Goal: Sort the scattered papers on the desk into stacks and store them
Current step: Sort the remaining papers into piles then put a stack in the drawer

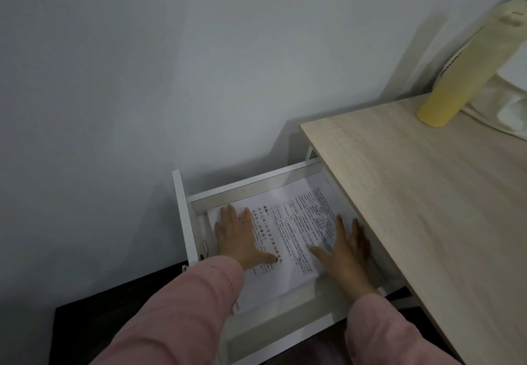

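A stack of white printed papers [288, 222] lies flat inside an open white drawer [182, 222] pulled out from under the desk. My left hand [239, 239] presses flat on the left part of the top sheet, fingers straight and spread. My right hand [345, 247] lies flat on the right part of the stack, partly in the shadow under the desk edge. Pink sleeves cover both forearms.
The light wooden desk top [427, 193] overhangs the drawer's right side. A yellow cylinder [456, 79] and a white object stand at the desk's far right corner. A grey wall rises behind. Dark furniture [94, 316] sits at the lower left.
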